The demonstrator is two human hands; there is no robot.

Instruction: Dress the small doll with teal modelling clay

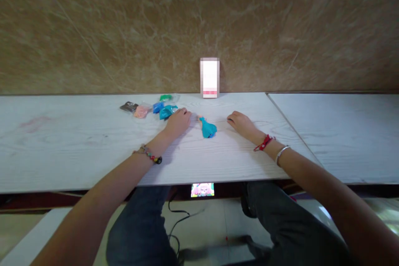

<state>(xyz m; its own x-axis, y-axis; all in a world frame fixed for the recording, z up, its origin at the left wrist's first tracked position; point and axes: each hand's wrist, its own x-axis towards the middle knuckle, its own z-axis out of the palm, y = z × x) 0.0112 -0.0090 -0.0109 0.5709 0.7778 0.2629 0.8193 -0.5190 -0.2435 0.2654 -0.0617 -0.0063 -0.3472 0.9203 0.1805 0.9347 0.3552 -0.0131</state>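
A small figure of teal modelling clay [208, 129], shaped like a flared dress with a pale pink piece at its top, lies on the table between my hands. To its left, my left hand [180, 119] rests with fingers curled, right beside a teal clay packet [166, 112]; whether it touches the packet I cannot tell. My right hand [240, 123] is on the other side of the figure, apart from it, fingers bent in and pressed together. What either hand holds, if anything, is hidden or too small to make out.
More clay packets lie at the left: green [166, 97], blue [158, 108], pink [142, 111] and dark [129, 106]. A phone [210, 78] with a bright screen leans against the brown wall. Another lit screen [202, 189] shows below the white table's [77, 149] front edge.
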